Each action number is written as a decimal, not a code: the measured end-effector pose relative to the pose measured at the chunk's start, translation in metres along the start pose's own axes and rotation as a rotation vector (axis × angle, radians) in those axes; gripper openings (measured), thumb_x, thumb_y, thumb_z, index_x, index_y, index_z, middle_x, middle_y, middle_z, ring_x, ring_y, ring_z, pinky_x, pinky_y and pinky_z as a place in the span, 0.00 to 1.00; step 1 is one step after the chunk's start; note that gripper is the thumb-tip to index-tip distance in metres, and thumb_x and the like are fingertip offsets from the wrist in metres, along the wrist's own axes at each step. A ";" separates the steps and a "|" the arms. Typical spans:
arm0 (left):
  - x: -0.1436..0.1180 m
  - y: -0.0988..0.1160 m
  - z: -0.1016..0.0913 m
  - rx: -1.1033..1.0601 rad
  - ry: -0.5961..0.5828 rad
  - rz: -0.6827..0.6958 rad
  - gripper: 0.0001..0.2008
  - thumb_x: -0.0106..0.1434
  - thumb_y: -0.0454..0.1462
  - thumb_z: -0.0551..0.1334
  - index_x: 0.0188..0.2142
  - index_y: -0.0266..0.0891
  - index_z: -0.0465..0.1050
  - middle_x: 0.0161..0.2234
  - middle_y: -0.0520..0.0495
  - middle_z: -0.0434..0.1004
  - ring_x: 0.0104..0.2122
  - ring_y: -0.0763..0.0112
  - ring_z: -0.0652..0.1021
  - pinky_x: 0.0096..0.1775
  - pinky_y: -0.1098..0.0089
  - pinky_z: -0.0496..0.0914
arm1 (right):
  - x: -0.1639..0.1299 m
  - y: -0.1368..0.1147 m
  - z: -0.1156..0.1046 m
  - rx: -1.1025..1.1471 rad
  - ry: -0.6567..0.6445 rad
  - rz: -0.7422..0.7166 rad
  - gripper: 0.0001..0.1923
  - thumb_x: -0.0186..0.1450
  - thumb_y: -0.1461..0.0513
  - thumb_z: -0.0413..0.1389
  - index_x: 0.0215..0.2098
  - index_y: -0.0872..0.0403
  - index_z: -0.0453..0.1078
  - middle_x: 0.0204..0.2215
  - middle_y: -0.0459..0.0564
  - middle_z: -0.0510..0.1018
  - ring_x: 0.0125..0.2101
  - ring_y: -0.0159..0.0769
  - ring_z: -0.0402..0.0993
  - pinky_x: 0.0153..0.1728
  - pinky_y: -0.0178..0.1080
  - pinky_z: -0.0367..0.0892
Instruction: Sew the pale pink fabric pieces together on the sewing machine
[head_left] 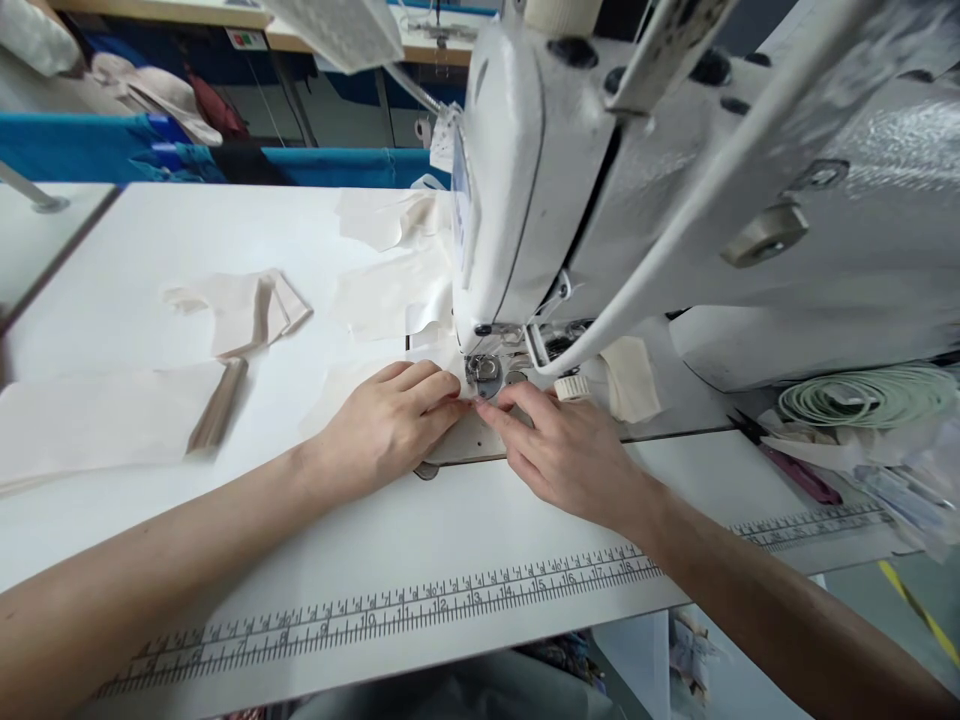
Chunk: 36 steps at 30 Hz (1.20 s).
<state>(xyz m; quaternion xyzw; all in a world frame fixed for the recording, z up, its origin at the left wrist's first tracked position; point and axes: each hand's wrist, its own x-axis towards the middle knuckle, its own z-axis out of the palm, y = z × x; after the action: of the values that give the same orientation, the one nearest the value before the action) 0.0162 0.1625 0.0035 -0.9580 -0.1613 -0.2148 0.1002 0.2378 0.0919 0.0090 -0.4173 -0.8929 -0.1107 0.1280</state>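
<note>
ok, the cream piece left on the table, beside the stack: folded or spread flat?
Folded. The cream fabric piece shows doubled layers with a turned-over edge on its right side, and lies apart from both hands, left hand and right hand.

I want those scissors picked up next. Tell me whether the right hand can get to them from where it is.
Probably yes. The right hand lies flat by the presser foot; the scissors lie uncovered on the table to its right, with bare tabletop between.

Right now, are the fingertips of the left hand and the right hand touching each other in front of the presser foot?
Touching: in the head view, left hand and right hand meet fingertip to fingertip below the presser foot.
</note>
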 end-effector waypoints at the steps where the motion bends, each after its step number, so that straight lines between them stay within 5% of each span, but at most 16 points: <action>1: 0.000 0.000 0.000 0.001 -0.004 -0.002 0.11 0.69 0.30 0.54 0.40 0.36 0.75 0.38 0.45 0.77 0.37 0.67 0.75 0.36 0.66 0.71 | 0.000 0.000 0.000 -0.011 -0.006 -0.002 0.18 0.67 0.70 0.48 0.53 0.60 0.71 0.38 0.52 0.74 0.32 0.32 0.67 0.34 0.39 0.61; 16: -0.002 0.027 -0.012 -0.021 -0.041 -0.059 0.13 0.70 0.33 0.53 0.45 0.27 0.74 0.46 0.38 0.78 0.44 0.61 0.77 0.42 0.62 0.75 | 0.001 -0.003 0.003 -0.099 0.019 -0.039 0.18 0.66 0.71 0.48 0.53 0.61 0.70 0.35 0.51 0.73 0.29 0.32 0.66 0.31 0.39 0.57; 36: 0.002 0.015 -0.003 -0.023 -0.066 -0.118 0.14 0.68 0.32 0.52 0.46 0.26 0.74 0.46 0.39 0.78 0.44 0.60 0.76 0.41 0.62 0.74 | 0.012 -0.003 -0.001 -0.277 -0.053 0.008 0.21 0.66 0.70 0.46 0.55 0.59 0.69 0.39 0.53 0.75 0.25 0.30 0.66 0.33 0.39 0.59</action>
<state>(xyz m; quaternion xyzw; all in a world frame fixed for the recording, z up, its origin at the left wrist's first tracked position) 0.0221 0.1480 0.0047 -0.9545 -0.2185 -0.1903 0.0708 0.2280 0.0984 0.0137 -0.4372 -0.8705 -0.2214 0.0461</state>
